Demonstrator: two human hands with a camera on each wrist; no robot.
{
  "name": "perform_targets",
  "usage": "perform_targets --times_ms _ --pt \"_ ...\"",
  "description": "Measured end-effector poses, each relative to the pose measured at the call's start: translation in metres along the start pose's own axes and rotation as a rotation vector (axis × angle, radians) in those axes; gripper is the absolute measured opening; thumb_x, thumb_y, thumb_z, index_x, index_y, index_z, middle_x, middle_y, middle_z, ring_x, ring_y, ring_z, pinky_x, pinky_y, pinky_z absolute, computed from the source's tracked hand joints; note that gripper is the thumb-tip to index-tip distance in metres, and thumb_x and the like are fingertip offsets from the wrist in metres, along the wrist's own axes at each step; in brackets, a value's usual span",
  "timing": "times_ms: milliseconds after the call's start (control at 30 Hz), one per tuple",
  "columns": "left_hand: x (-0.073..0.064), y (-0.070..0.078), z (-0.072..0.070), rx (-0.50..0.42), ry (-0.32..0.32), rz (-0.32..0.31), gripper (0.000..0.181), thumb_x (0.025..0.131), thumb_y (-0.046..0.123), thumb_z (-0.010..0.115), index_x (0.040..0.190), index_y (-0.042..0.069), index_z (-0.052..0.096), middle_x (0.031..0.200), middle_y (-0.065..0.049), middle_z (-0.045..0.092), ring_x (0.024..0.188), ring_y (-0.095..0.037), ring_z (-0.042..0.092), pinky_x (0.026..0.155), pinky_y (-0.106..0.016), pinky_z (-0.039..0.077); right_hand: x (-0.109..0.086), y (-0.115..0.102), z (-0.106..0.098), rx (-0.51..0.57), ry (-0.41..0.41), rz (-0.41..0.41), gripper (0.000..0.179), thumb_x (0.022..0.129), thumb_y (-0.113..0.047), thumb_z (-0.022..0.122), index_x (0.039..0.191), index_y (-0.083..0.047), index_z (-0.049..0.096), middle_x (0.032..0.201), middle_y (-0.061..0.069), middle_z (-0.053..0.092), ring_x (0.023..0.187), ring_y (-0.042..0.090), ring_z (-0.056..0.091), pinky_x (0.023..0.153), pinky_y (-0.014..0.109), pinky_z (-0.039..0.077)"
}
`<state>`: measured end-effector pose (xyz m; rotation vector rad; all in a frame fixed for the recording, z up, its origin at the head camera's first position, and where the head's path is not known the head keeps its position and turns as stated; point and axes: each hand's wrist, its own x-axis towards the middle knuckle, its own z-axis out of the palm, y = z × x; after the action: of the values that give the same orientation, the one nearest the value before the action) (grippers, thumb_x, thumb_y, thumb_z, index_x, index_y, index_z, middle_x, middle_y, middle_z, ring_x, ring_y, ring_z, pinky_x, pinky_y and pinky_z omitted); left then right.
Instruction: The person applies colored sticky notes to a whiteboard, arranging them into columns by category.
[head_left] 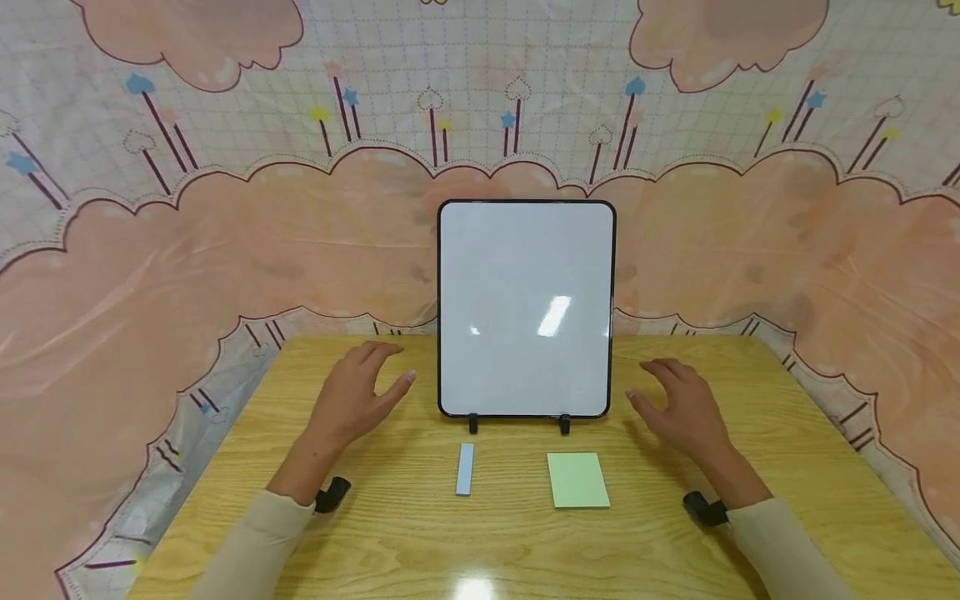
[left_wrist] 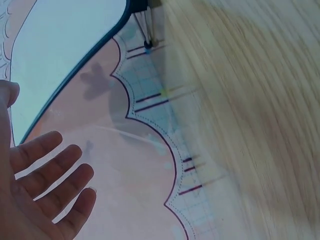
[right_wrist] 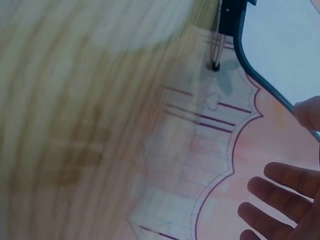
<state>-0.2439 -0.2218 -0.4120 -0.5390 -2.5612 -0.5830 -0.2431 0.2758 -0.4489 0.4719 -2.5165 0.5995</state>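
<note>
A whiteboard (head_left: 525, 283) with a thin black frame stands upright on small black feet (head_left: 565, 424) towards the back of the table. To its left is my left hand (head_left: 358, 396), held apart from it with fingers spread and nothing in them. My right hand (head_left: 678, 408) mirrors it on the other side, also holding nothing. In both wrist views the fingers (left_wrist: 55, 185) look relaxed, with the board's dark edge beyond them. On the table before the board lie a narrow light-blue strip (head_left: 465, 469) and a square pale-green pad of sticky notes (head_left: 578, 480).
The table (head_left: 405, 542) has a light wood-grain top. Behind it and along its sides hangs a patterned cloth (head_left: 315, 250) with pink cloud shapes. A dark wrist device (head_left: 332, 495) sits at the left cuff and another (head_left: 705, 508) at the right.
</note>
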Motion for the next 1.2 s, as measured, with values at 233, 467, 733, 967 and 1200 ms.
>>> perform_targets --times_ms 233,467,733,967,1200 --pt "-0.002 0.011 0.002 -0.013 -0.019 0.021 0.054 0.102 0.044 0.07 0.139 0.005 0.066 0.138 -0.015 0.066 0.126 -0.04 0.063 0.103 -0.06 0.051 -0.003 -0.005 0.002 0.024 0.007 -0.032 0.046 0.092 -0.023 0.08 0.126 0.006 0.07 0.129 0.026 0.067 0.12 0.05 0.062 0.098 0.068 0.049" --pt "-0.003 0.02 0.003 -0.018 -0.019 0.041 0.052 0.102 0.045 0.07 0.137 0.006 0.068 0.136 -0.014 0.067 0.125 -0.039 0.064 0.103 -0.058 0.052 -0.003 -0.012 0.003 0.032 0.018 -0.049 0.045 0.092 -0.024 0.081 0.125 0.005 0.071 0.128 0.024 0.068 0.119 0.048 0.062 0.098 0.067 0.049" --pt "-0.002 0.025 0.007 -0.021 -0.018 0.082 0.051 0.101 0.045 0.071 0.135 0.007 0.069 0.133 -0.012 0.069 0.122 -0.037 0.066 0.101 -0.055 0.054 -0.005 -0.017 0.002 0.057 0.007 -0.057 0.045 0.091 -0.023 0.082 0.125 0.004 0.071 0.129 0.023 0.068 0.122 0.048 0.06 0.099 0.068 0.048" --pt "-0.003 0.033 0.011 -0.029 -0.023 0.112 0.053 0.1 0.047 0.071 0.132 0.005 0.071 0.129 -0.011 0.07 0.117 -0.034 0.068 0.098 -0.052 0.057 -0.005 -0.02 0.004 0.081 0.017 -0.077 0.043 0.09 -0.021 0.083 0.125 0.002 0.071 0.127 0.022 0.068 0.121 0.046 0.061 0.099 0.066 0.049" --pt "-0.003 0.045 0.016 -0.061 -0.036 0.154 0.05 0.099 0.045 0.073 0.131 0.008 0.072 0.125 -0.008 0.071 0.112 -0.03 0.07 0.095 -0.049 0.058 -0.005 -0.025 0.005 0.104 0.043 -0.122 0.043 0.088 -0.018 0.085 0.123 0.003 0.072 0.124 0.02 0.07 0.118 0.045 0.064 0.098 0.065 0.051"
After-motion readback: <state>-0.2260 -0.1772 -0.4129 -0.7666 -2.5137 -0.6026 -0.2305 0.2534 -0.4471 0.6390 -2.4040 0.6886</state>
